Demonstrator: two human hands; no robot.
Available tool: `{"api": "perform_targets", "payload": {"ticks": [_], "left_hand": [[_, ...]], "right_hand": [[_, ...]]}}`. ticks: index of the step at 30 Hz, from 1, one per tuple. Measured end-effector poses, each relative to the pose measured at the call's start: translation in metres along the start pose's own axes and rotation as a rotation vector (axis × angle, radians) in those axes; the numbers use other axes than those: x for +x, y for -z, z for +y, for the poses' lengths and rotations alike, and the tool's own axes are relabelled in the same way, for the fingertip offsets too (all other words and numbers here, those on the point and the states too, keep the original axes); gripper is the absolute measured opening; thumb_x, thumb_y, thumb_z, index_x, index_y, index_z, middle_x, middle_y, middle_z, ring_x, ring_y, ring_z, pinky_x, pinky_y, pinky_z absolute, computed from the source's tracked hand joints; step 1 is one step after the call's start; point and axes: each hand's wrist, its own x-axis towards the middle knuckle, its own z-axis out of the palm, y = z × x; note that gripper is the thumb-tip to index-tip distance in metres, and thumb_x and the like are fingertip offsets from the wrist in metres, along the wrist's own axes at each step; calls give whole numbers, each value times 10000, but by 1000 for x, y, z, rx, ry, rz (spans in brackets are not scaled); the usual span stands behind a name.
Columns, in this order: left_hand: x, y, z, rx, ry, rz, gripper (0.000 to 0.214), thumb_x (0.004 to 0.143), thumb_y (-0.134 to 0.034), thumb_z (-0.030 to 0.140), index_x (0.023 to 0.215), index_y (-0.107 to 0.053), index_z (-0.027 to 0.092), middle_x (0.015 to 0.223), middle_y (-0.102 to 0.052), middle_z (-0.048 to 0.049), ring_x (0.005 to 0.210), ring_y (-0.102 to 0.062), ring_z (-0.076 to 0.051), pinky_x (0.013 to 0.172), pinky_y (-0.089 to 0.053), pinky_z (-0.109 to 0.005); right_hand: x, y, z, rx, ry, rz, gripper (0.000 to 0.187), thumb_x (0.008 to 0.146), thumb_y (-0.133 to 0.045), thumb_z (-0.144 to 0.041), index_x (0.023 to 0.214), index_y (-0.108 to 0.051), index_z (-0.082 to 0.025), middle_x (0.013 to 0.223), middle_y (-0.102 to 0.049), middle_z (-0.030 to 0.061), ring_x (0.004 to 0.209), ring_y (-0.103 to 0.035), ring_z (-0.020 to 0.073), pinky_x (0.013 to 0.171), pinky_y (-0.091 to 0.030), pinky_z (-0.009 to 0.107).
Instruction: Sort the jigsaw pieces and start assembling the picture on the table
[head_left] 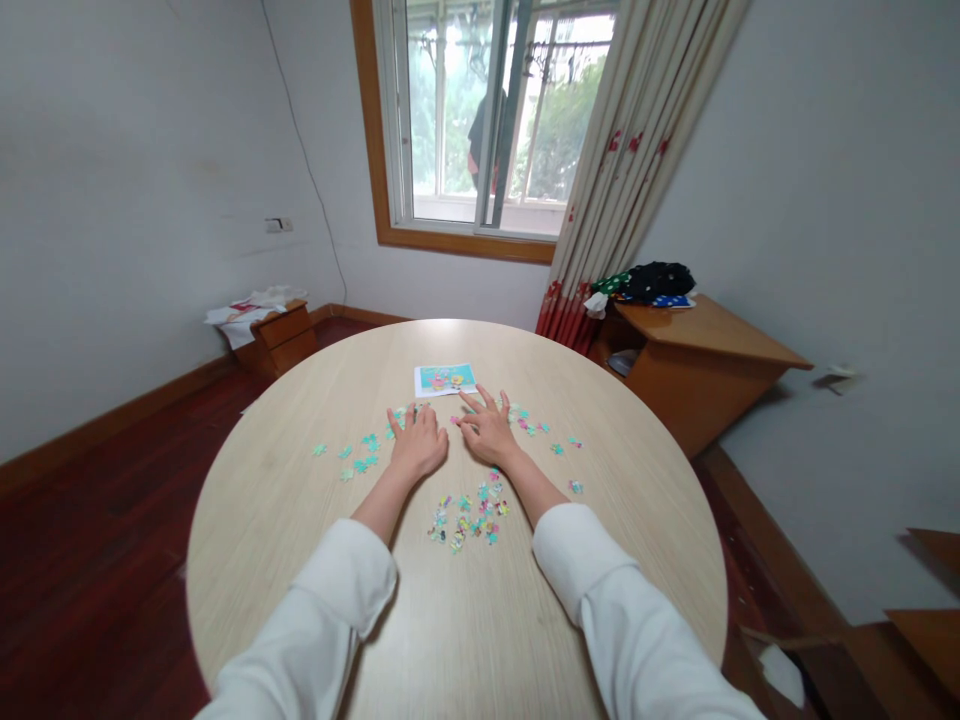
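Puzzle pieces (464, 503), loose, six o'clock from left hand (420, 442) and right hand (489, 430) — grip of either cannot be told — could scatter should a sleeve (585, 560) drag.

Home room with patterned curtain (628, 150)

I view: white walls (847, 180); dark red floor (90, 570); wood-framed window (450, 130), daylit; red-flowered curtain (637, 120); round pale table (465, 650); small drawer unit (289, 342), left.
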Motion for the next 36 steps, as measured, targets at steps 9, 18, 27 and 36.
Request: {"api": "perform_targets", "payload": {"ticks": [9,18,27,36], "left_hand": [[-5,4,0,-48,-200,91,211,803,-374,183,867,-574,158,1059,-660,-169,1255,-458,-281,1117,-41,-607],[-11,5,-4,-162,-440,83,195,781,-369,147,635,-479,213,636,-611,-2,677,-597,-157,1133,-214,-476],[-37,9,-1,-170,-328,114,229,781,-373,154,595,-479,233,570,-575,-6,632,-565,-176,1055,-339,-378],[-60,18,-2,-318,-46,62,223,772,-406,225,552,-437,215,662,-622,-50,733,-585,-195,721,-415,-298]], "right_hand": [[-6,-1,-2,48,35,-75,316,838,-420,-136,927,-708,-228,1134,-689,37,1276,-458,209,1084,-95,517],[-32,11,-5,138,-13,-211,406,876,-352,-149,1142,-644,-240,1273,-596,63,1224,-523,181,1129,27,527],[-49,14,-14,180,-39,-228,424,882,-326,-155,1159,-641,-220,1295,-573,66,1249,-500,170,1151,13,509],[-66,20,-25,437,-157,-164,430,849,-317,-184,995,-721,-183,1173,-656,81,1185,-558,164,1150,-170,456]]}}
